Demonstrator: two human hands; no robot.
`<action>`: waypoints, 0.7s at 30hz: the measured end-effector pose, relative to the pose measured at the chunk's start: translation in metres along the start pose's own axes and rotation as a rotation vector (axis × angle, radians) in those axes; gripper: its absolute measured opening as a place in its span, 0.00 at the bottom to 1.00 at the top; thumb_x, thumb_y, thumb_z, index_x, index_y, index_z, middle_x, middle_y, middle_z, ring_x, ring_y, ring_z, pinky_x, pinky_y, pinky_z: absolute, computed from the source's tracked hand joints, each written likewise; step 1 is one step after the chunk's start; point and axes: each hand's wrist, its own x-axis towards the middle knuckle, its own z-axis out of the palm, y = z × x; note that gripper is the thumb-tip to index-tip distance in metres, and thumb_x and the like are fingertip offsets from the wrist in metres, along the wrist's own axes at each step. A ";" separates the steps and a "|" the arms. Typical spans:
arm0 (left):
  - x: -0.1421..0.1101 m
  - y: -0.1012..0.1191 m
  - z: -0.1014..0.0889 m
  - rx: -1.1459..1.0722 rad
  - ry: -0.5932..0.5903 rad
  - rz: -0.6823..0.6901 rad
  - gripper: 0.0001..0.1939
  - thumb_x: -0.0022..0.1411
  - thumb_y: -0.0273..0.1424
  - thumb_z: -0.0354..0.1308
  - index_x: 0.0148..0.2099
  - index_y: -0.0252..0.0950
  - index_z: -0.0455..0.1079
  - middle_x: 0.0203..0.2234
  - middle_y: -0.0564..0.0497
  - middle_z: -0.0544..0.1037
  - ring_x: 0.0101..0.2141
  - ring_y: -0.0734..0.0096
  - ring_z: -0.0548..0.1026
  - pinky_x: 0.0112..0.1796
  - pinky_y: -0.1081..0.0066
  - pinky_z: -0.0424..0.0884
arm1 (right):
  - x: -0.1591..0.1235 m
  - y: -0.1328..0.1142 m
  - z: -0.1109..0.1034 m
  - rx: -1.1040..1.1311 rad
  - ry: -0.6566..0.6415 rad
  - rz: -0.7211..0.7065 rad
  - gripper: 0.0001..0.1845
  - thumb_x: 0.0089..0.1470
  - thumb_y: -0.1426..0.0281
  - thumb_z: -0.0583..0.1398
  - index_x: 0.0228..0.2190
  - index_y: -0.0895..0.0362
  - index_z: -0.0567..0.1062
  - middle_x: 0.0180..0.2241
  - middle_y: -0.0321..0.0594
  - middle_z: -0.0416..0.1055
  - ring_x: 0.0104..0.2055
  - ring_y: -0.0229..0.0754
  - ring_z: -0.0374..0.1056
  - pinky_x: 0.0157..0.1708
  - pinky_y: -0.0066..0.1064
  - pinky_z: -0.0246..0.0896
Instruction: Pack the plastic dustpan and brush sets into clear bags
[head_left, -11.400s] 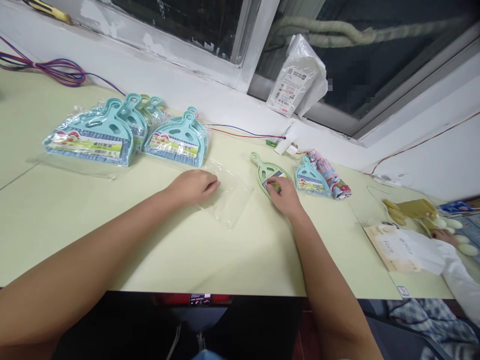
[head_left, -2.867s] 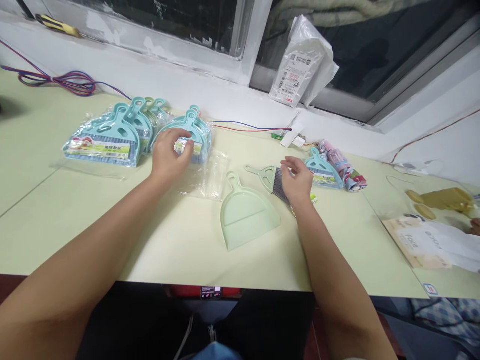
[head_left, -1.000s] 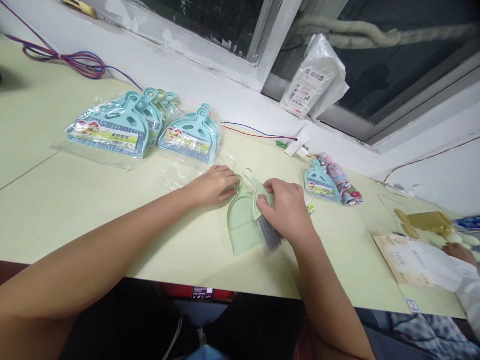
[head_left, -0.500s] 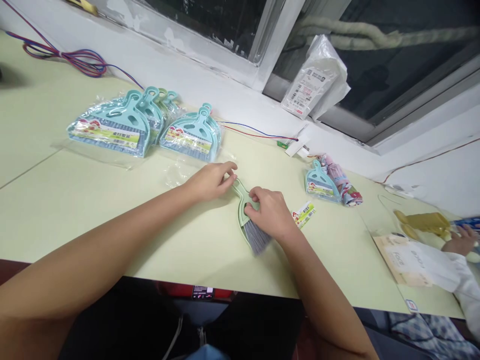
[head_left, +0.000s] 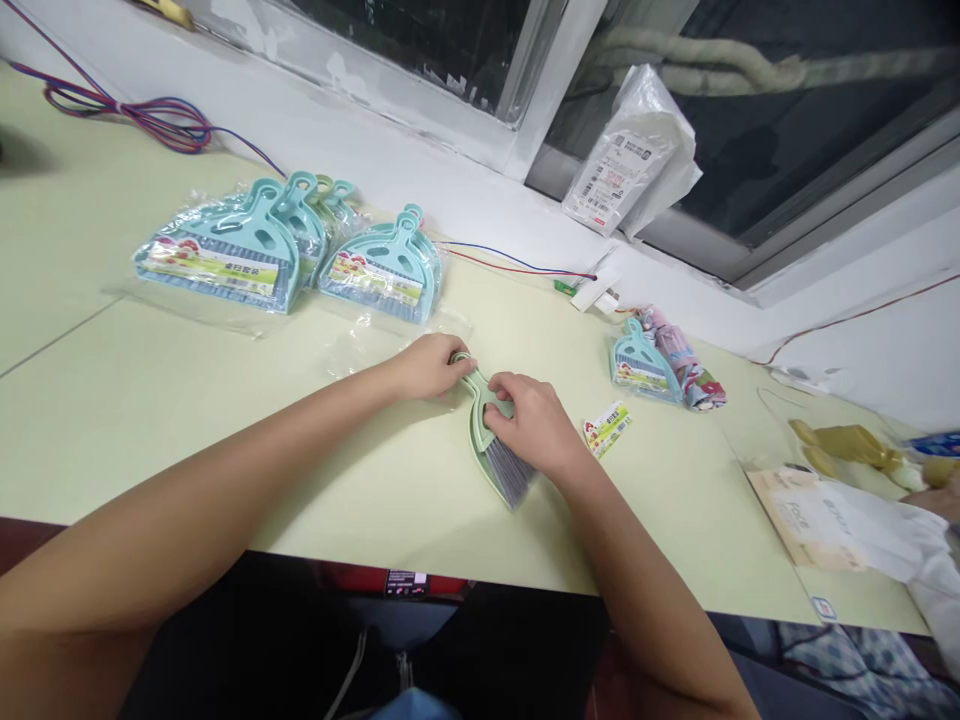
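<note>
A small green brush (head_left: pixel 510 472) with grey bristles lies over a matching green dustpan (head_left: pixel 480 455), their handles lined up at the upper left. My right hand (head_left: pixel 531 420) is closed on the brush body, thumb over its front. At the handle ends, my left hand (head_left: pixel 435 366) pinches the dustpan handle, perhaps with the brush handle too. Most of the pan is hidden beneath the brush and my right hand. A printed label card (head_left: pixel 607 428) lies on the table just right of my right hand. Behind my left wrist is a crumpled clear plastic bag (head_left: pixel 356 345).
Blue dustpan sets in clear bags (head_left: pixel 217 255) are grouped at the back left, another bagged set (head_left: pixel 382 270) beside them. Farther right sit a small bagged set (head_left: pixel 641 365) and a floral cloth roll (head_left: pixel 679 350). A co-worker's sleeve (head_left: pixel 930 570) shows near a paper packet (head_left: pixel 810 520).
The brush, earlier apart from the dustpan, was picked up by my right hand and laid onto it. Over the last half second their handles have lined up, and my left fingers have closed there.
</note>
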 end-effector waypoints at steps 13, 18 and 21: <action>-0.003 -0.001 -0.003 -0.084 -0.001 -0.013 0.14 0.67 0.42 0.55 0.38 0.37 0.73 0.17 0.55 0.77 0.25 0.66 0.77 0.32 0.70 0.66 | 0.001 0.003 0.007 0.083 0.069 -0.019 0.13 0.58 0.74 0.60 0.45 0.55 0.77 0.42 0.44 0.79 0.46 0.49 0.74 0.48 0.38 0.63; -0.003 -0.002 -0.004 -0.068 0.013 -0.011 0.14 0.67 0.42 0.56 0.37 0.37 0.73 0.17 0.55 0.77 0.26 0.65 0.77 0.32 0.70 0.66 | 0.001 0.003 0.009 0.086 0.073 -0.004 0.13 0.59 0.74 0.60 0.46 0.55 0.77 0.42 0.44 0.80 0.46 0.49 0.75 0.48 0.38 0.64; -0.003 -0.003 -0.004 -0.070 0.022 0.005 0.15 0.67 0.43 0.56 0.37 0.38 0.73 0.17 0.55 0.78 0.26 0.66 0.77 0.32 0.70 0.66 | 0.001 0.003 0.011 0.080 0.085 0.007 0.13 0.58 0.73 0.61 0.46 0.55 0.78 0.41 0.43 0.80 0.45 0.49 0.75 0.46 0.37 0.64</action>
